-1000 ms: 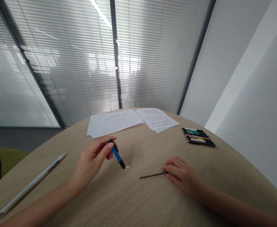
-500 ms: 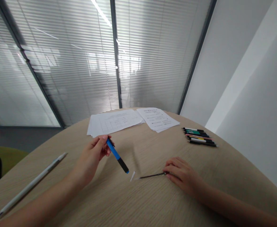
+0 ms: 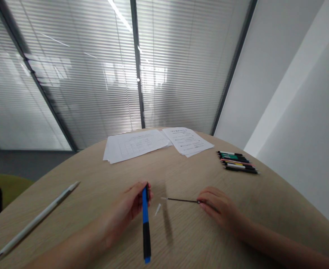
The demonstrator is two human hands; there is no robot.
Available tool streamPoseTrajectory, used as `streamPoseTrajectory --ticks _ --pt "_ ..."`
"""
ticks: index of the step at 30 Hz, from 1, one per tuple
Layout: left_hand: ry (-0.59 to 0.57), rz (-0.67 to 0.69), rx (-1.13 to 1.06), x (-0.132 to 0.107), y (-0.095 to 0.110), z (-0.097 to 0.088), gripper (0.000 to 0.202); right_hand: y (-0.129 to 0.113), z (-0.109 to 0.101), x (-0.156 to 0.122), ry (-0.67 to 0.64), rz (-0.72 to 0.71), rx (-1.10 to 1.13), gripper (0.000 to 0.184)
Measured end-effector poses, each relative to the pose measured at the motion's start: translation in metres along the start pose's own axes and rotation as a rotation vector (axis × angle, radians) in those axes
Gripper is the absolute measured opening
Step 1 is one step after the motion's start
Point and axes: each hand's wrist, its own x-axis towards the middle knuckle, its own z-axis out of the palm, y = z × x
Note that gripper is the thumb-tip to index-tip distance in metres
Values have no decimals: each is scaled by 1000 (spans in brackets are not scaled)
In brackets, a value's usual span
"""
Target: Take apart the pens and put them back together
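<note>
We note the blue-and-black pen barrel (image 3: 145, 220) clamped in the left hand (image 3: 131, 205) at lower centre, the thin refill (image 3: 181, 200) out of it, pinched by the right hand (image 3: 216, 205), and a small white tip (image 3: 157, 209) lying between them on the desk (image 3: 181, 172).

The blue pen (image 3: 145, 220) hides part of the left hand (image 3: 128, 207). The right hand (image 3: 217, 209) covers one end of the thin black stick (image 3: 181, 200). The words on the papers (image 3: 136, 146) are too small to read. The bottom edge cuts off the left arm (image 3: 69, 243), and the left edge cuts off the green chair (image 3: 4, 186).
</note>
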Motion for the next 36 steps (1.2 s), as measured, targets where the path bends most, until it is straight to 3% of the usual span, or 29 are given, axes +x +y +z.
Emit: streamPoseTrajectory --ticks 6,9,19,25,29,36 --pt "83 13 12 1 -1 5 16 2 -1 2 19 112 72 12" --pt "61 -19 58 -1 -3 5 16 3 -1 2 27 124 74 11" --pt "-340 123 603 -2 -17 -4 15 3 -1 3 22 126 73 12" --pt "-371 455 1322 -10 -13 -5 3 5 0 2 10 118 66 13" --pt "-427 497 1420 -13 -9 -5 5 6 0 1 23 97 72 12" --pt "-390 486 1467 -15 -7 -2 9 4 -1 3 0 103 82 13"
